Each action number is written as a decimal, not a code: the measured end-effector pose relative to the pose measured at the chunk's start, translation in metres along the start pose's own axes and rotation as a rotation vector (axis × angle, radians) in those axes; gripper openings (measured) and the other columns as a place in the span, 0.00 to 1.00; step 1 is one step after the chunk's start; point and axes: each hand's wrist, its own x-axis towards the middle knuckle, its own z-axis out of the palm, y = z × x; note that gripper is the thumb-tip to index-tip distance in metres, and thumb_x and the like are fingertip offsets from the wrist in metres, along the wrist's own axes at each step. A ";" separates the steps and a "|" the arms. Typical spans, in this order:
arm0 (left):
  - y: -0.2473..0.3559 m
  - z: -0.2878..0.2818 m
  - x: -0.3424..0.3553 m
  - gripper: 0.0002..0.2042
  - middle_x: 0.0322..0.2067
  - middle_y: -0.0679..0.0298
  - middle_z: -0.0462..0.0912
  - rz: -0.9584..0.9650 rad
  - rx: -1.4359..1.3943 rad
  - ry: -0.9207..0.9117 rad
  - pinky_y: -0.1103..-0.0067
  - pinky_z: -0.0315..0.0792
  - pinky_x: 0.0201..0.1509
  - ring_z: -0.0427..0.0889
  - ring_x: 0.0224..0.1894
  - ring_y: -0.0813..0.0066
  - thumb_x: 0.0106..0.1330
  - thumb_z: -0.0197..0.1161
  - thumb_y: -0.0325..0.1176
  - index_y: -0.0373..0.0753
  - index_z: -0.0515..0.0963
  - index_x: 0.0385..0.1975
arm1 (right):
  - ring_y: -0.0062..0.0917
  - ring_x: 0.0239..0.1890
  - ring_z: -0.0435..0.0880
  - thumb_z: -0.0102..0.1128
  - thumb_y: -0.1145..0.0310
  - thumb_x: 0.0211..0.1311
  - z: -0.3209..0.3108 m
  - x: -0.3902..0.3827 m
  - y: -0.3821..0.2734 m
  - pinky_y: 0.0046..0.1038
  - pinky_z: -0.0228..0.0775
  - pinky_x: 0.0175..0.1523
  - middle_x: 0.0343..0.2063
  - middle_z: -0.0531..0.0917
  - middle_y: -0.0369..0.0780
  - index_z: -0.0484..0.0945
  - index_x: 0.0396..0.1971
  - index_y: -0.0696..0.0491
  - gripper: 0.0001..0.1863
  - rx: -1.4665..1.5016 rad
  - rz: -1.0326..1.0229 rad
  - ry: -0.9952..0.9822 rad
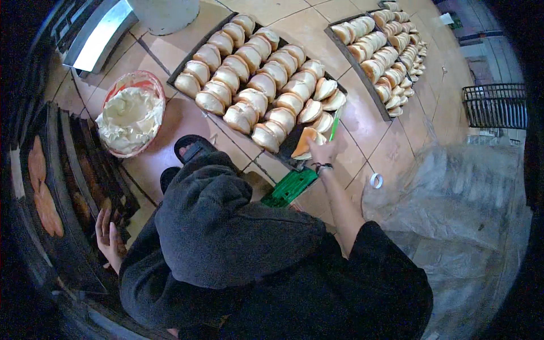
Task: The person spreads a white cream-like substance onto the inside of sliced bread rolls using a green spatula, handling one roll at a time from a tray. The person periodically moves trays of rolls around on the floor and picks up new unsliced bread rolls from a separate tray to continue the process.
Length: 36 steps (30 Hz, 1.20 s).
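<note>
My right hand [323, 151] is closed on a golden bun [306, 143] at the near right corner of a dark tray [259, 143]. From the same hand a slim green tool, like a spreader [335, 123], points away; its far end is hard to make out. Rows of filled, paired buns [247, 59] stand on edge across the tray, with flatter ones near my hand. Low on the left, my left hand [110, 235] has its fingers stretched out beside a stack of dark trays [73, 187]. Nothing shows in it.
A red-rimmed bowl of pale cream [131, 116] stands left of the bun tray. More loaded trays [362, 73] lie at the far right. A green plastic piece [290, 187] is by my knee. Clear plastic sheeting [453, 226] and a white tape roll [376, 181] lie right.
</note>
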 end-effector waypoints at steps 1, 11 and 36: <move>0.009 -0.003 -0.002 0.23 0.58 0.52 0.70 0.000 0.003 0.005 0.74 0.64 0.61 0.70 0.59 0.65 0.67 0.55 0.28 0.31 0.62 0.60 | 0.42 0.43 0.80 0.79 0.52 0.30 0.006 -0.003 0.000 0.38 0.73 0.45 0.40 0.78 0.54 0.68 0.43 0.67 0.44 0.003 -0.003 -0.005; 0.069 -0.022 -0.022 0.24 0.59 0.50 0.67 0.081 -0.101 0.204 0.70 0.65 0.62 0.71 0.59 0.60 0.68 0.53 0.31 0.29 0.58 0.61 | 0.45 0.47 0.78 0.78 0.49 0.31 0.046 0.000 0.011 0.38 0.69 0.53 0.42 0.78 0.55 0.68 0.48 0.67 0.47 -0.025 0.308 -0.157; -0.057 -0.241 0.217 0.13 0.38 0.51 0.75 0.110 0.668 1.259 0.55 0.73 0.40 0.77 0.40 0.58 0.56 0.59 0.33 0.35 0.72 0.40 | 0.35 0.31 0.81 0.69 0.57 0.51 0.059 0.073 -0.129 0.32 0.75 0.34 0.31 0.81 0.49 0.68 0.45 0.64 0.30 0.493 -0.255 -0.023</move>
